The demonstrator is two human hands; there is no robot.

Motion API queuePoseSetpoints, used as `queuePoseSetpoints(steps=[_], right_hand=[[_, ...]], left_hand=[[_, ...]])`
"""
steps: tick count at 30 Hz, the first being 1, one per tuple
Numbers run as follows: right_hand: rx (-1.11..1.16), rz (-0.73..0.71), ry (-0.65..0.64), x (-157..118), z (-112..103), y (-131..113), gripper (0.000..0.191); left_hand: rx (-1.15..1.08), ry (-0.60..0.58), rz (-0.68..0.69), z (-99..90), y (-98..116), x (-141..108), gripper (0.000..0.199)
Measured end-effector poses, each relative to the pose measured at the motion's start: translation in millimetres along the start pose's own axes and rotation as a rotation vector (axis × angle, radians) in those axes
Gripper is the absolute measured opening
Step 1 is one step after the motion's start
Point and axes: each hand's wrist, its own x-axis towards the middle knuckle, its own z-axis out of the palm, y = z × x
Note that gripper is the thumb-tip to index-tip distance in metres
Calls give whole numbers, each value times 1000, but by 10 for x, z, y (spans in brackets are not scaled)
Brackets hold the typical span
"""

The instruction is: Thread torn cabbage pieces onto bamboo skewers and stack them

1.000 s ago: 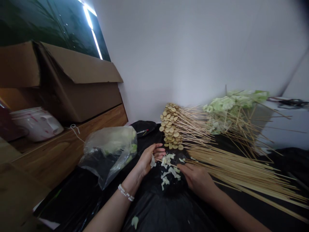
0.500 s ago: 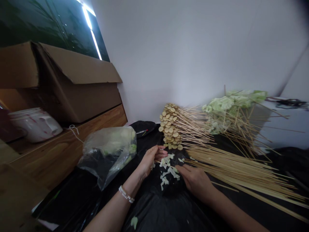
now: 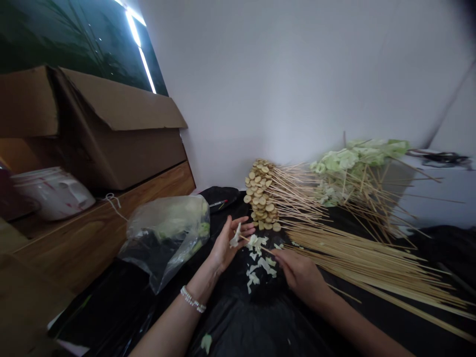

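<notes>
And there's the right hand point(image 3: 299, 274), its grip pressed together, pinching a bamboo skewer point(image 3: 258, 244) whose tip points at a pale cabbage scrap point(image 3: 235, 236). That scrap sits at the thumb of the left hand point(image 3: 225, 246), its grip spread; can't tell if it's pinched! More cabbage pieces point(image 3: 258, 265) lie just below on a black plastic sheet point(image 3: 260, 322).

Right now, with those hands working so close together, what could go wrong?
The bamboo skewer in the right hand points toward the left hand, so it might prick the fingers holding the cabbage piece. The loose skewer pile beside the right forearm could also get knocked across the cabbage scraps.
</notes>
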Motion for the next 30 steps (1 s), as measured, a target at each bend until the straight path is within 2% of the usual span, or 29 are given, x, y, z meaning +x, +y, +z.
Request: queuePoseSetpoints(steps=[2, 4, 7, 15, 22, 30], right_hand=[[10, 13, 73, 9, -13, 22, 31], [-2, 39, 110, 16, -31, 41, 30], [-27, 71, 112, 22, -48, 51, 30], [-61, 30, 128, 11, -42, 47, 30], [-19, 31, 37, 9, -44, 35, 30], [-54, 26, 100, 18, -44, 50, 31]], left_hand=[[7, 62, 24, -14, -10, 13, 50], [42, 115, 62, -30, -36, 23, 41], [97, 85, 94, -41, -72, 21, 26], [-109, 48, -106, -53, -28, -5, 18], [-69, -8, -145, -52, -77, -22, 21], [39, -62, -113, 13, -89, -51, 32]])
